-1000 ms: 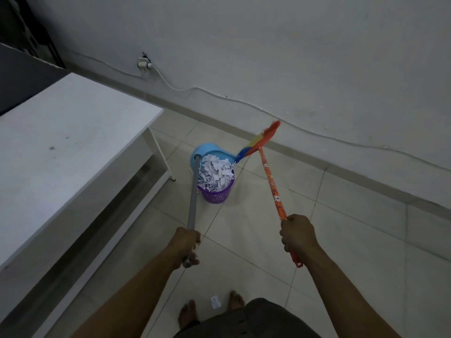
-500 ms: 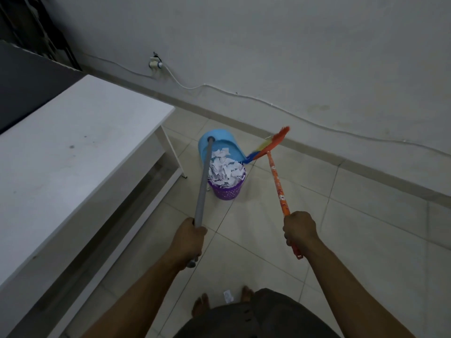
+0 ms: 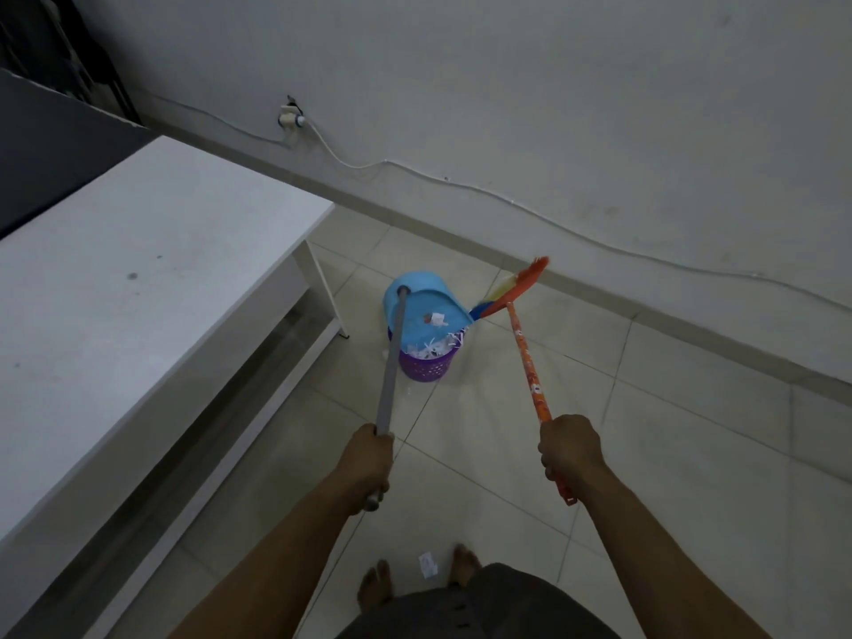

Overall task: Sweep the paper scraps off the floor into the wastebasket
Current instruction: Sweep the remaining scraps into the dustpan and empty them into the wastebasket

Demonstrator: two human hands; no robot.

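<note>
Our left hand point(image 3: 369, 463) grips the grey handle point(image 3: 392, 362) of the blue dustpan point(image 3: 428, 302), which is tipped over the purple wastebasket point(image 3: 426, 368); our right hand point(image 3: 571, 451) is clamped on the orange broom point(image 3: 528, 362), bristles at the dustpan's edge; the wastebasket stands on the floor point(image 3: 645, 454) toward its wall edge, beside the desk point(image 3: 138, 269) leg, holding paper scraps point(image 3: 431, 350); one scrap point(image 3: 428, 564) lies between our feet.

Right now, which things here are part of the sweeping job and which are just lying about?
Part of the job: broom in the right hand; blue dustpan, held by the left hand, tipped over the purple wastebasket; paper scraps in it; one stray scrap between the feet.
Just there: white table, wall socket, cable along the wall.
</note>
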